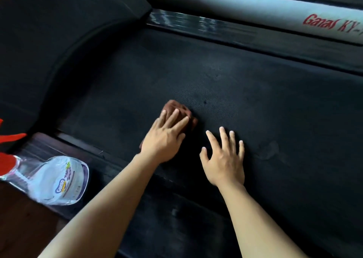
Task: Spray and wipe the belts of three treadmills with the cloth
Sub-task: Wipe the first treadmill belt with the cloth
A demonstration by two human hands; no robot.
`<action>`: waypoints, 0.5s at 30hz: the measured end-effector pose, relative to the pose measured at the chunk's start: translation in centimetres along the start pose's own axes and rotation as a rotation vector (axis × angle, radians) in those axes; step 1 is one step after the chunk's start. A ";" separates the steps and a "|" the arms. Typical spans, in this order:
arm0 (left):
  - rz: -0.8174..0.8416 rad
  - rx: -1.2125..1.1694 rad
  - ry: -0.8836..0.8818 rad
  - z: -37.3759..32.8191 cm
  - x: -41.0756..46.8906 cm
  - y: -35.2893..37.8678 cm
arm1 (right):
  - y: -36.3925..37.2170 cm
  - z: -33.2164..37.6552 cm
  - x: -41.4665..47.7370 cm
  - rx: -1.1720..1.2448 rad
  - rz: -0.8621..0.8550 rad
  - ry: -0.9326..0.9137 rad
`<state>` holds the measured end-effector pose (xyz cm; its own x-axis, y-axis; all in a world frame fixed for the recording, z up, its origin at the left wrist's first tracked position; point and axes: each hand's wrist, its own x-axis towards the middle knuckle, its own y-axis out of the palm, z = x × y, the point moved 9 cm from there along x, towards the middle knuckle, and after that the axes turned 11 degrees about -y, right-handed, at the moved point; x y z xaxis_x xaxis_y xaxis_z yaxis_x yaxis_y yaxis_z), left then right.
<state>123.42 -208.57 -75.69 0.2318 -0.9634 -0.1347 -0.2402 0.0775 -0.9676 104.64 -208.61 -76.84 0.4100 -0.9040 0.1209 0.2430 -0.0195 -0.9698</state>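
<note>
A black treadmill belt (225,77) fills most of the view. A small brown cloth (177,107) lies bunched on it near the middle. My left hand (167,136) presses flat on the cloth with its fingers straight, covering most of it. Just to the right, my right hand (224,155) rests flat on the bare belt with its fingers spread, holding nothing. A clear spray bottle (59,181) with a red trigger head lies on its side at the lower left, on the treadmill's near side rail.
The black motor cover (59,32) rises at the upper left. A grey far side rail (245,4) with red lettering runs along the top. A damp patch (269,149) shows on the belt to the right. Brown wooden floor (21,224) lies at the lower left.
</note>
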 end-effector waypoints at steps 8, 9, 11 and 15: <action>-0.065 -0.036 -0.301 8.1 -3.6 -1.1 | -0.2 0.1 -0.1 -0.019 -0.014 -0.016; -0.072 -0.046 -0.364 9.3 -2.6 -1.6 | -0.2 0.1 -0.1 -0.021 -0.015 -0.016; -0.062 -0.076 -0.479 10.8 -0.2 -2.3 | -0.2 0.1 -0.1 -0.024 -0.020 -0.017; -0.024 -0.057 -0.442 7.5 4.0 -2.6 | -0.1 0.1 -0.1 -0.025 -0.008 -0.022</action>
<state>132.07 -210.70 -75.36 0.6157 -0.7614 -0.2028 -0.2789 0.0301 -0.9598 104.71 -208.48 -76.70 0.4274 -0.8942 0.1328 0.2241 -0.0375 -0.9738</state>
